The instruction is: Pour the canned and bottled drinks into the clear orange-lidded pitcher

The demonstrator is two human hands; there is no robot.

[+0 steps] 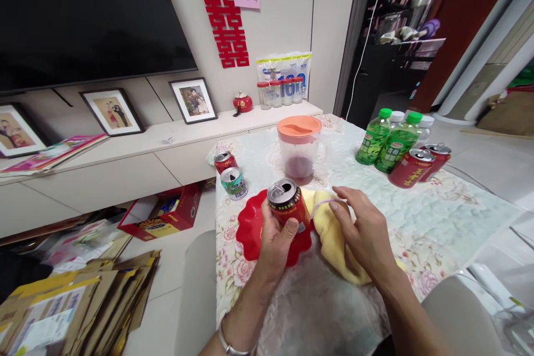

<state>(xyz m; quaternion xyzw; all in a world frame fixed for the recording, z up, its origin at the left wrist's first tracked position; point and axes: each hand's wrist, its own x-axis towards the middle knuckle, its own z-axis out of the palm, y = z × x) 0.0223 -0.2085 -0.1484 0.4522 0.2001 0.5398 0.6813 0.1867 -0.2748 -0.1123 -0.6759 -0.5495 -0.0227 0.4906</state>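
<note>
My left hand (275, 239) is curled around a red can (294, 214), thumb on its near side and the opened top tilted up towards me. Taking that can as the centre of the clock, my right hand (365, 228) is at about 4 o'clock, partly closed, with its thumb and fingertips pinching the lilac edge of a yellow cloth (336, 242), which lies bunched beneath it. A scalloped red dish (249, 228) sits on the worktop (450, 222) below the can, showing most at 8 o'clock. At 12 o'clock stands a clear pitcher (298, 147) with an orange lid and some dark liquid at the bottom. A green-and-white can (234, 184) and another red can stand near 10 o'clock. 2 green-capped bottles (394, 150) are at 2 o'clock, with 2 more red cans (411, 168) just beside them.
</note>
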